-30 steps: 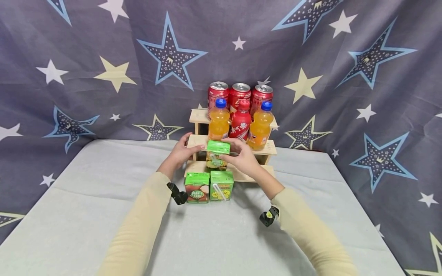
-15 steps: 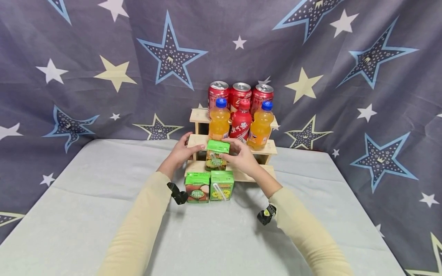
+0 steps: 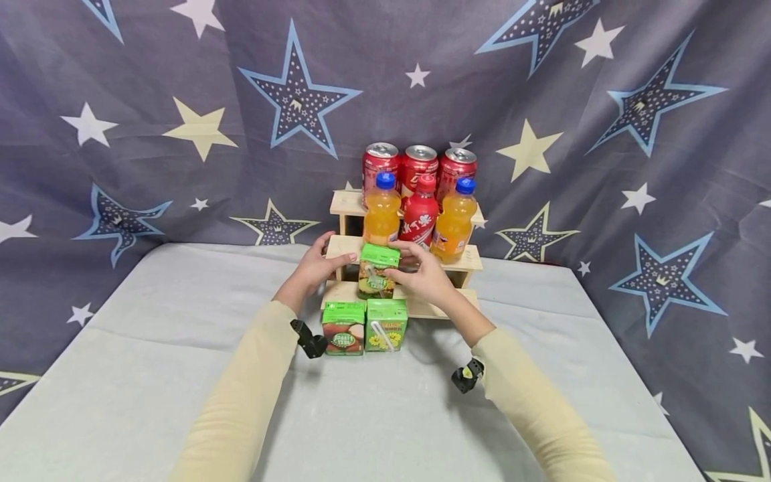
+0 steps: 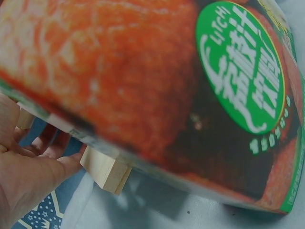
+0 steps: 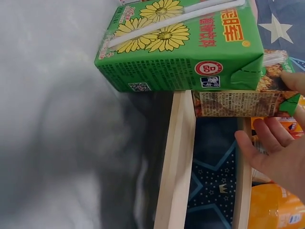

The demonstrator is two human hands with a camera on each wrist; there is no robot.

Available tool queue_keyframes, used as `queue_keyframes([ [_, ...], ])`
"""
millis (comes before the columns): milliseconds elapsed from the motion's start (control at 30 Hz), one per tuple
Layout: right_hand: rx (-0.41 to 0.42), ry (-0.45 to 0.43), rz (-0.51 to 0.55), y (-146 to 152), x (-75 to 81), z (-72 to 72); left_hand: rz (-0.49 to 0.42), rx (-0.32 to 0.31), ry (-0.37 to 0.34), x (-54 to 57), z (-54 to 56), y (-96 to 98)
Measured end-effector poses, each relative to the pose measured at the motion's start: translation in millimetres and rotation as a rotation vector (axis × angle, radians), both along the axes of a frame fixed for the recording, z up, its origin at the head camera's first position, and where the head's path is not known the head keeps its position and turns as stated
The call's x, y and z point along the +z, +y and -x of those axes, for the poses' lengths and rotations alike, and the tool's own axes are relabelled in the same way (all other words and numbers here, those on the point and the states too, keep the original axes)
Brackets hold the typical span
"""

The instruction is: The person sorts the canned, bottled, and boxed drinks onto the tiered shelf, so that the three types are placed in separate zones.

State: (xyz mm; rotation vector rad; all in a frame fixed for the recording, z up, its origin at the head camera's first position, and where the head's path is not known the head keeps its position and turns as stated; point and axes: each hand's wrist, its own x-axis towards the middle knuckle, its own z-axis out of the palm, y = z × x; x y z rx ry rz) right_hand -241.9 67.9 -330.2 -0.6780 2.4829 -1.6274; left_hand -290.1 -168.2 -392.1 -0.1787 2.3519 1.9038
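A green-topped juice box with a pineapple picture point(image 3: 377, 278) stands on the lowest step of the wooden display rack point(image 3: 434, 310). My right hand point(image 3: 424, 271) pinches its upper right side between thumb and fingers. The left hand point(image 3: 316, 266) grips the left end of the rack's middle step, thumb in front; part of its fingers is hidden. In front of the rack stand a litchi juice box point(image 3: 344, 329) and a green juice box with yellow flowers point(image 3: 387, 328), side by side. The litchi box point(image 4: 119, 76) fills most of the left wrist view.
Two orange drink bottles point(image 3: 382, 213) flank a red bottle point(image 3: 419, 215) on the middle step, close behind the right hand. Red cans point(image 3: 381, 164) stand on the top step. A grey-white cloth point(image 3: 181, 348) covers the table; a starry curtain point(image 3: 241, 174) hangs behind.
Both hands stay in place. The pineapple juice box has shifted very slightly to the left on the lowest step.
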Motion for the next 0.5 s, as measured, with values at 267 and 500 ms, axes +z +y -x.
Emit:
queue_keyframes([
  [267, -0.023, 0.019, 0.069, 17, -30.4, 12.9, -0.018, 0.003, -0.007, 0.2, 0.2, -0.9],
  [500, -0.001, 0.017, 0.023, 31, -44.4, 4.0, -0.027, -0.007, -0.002, -0.9, 0.8, -1.5],
])
